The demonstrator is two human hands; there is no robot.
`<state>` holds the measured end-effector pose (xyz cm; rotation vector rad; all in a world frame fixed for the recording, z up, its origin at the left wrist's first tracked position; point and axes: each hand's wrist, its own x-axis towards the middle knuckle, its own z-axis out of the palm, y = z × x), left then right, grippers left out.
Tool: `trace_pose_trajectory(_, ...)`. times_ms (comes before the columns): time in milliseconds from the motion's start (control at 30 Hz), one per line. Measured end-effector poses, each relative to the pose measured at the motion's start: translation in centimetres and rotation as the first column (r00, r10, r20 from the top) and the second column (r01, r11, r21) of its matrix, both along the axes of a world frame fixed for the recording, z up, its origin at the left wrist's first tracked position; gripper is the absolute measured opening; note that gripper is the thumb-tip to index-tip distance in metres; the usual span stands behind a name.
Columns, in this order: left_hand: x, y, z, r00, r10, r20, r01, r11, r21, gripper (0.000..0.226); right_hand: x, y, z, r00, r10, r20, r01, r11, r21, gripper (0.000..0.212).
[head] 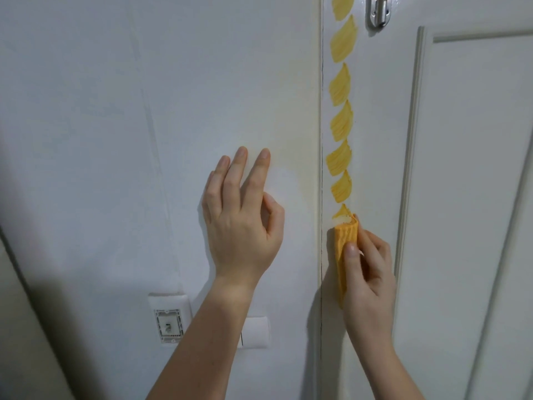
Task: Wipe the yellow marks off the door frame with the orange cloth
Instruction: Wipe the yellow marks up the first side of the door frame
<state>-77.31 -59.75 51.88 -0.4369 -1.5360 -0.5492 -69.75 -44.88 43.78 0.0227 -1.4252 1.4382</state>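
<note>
A column of several yellow marks runs down the white door frame, from the top edge to about mid-height. My right hand grips a folded orange cloth and presses its top end against the lowest mark, which looks partly smeared pale. My left hand rests flat on the white wall left of the frame, fingers apart, holding nothing.
A thin dark gap separates wall and frame. A faint yellowish stain shows on the wall beside it. A light switch with a bare insert sits low on the wall. A metal handle is at the top; the panelled door lies right.
</note>
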Motion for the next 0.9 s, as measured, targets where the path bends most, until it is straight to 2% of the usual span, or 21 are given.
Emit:
trace_pose_trajectory(233, 0.1, 0.0, 0.0, 1.0, -0.013, -0.01, 0.013, 1.0, -0.001, 0.052, -0.4, -0.8, 0.5, 0.997, -0.018, -0.075, 0.009, 0.993, -0.115, 0.045)
trace_pose_trajectory(333, 0.1, -0.1, 0.1, 1.0, -0.008, -0.011, 0.008, 1.0, -0.001, 0.052, -0.7, -1.2, 2.5, 0.992, -0.032, -0.121, 0.018, 0.993, -0.115, 0.048)
trace_pose_trajectory(433, 0.1, 0.0, 0.1, 1.0, -0.021, 0.004, 0.021, 1.0, 0.006, 0.054, -1.2, 0.0, 3.7, 0.993, -0.015, -0.118, 0.002, 0.994, -0.106, 0.039)
trace_pose_trajectory(567, 0.4, -0.1, 0.5, 0.998, -0.061, 0.021, 0.06, 0.998, 0.007, 0.056, -0.6, 0.3, 1.8, 0.996, -0.009, -0.085, -0.002, 0.992, -0.127, 0.025)
trace_pose_trajectory(733, 0.4, -0.5, 5.0, 0.998, -0.035, -0.045, 0.035, 0.999, -0.001, 0.059, -1.1, -1.2, 3.4, 0.99, -0.023, -0.137, 0.006, 0.993, -0.121, 0.036)
trace_pose_trajectory(900, -0.1, -0.1, 9.9, 0.999, 0.014, -0.049, -0.014, 1.0, -0.015, 0.06, -1.5, 0.4, 5.8, 0.987, 0.003, -0.161, -0.009, 0.999, -0.038, 0.022)
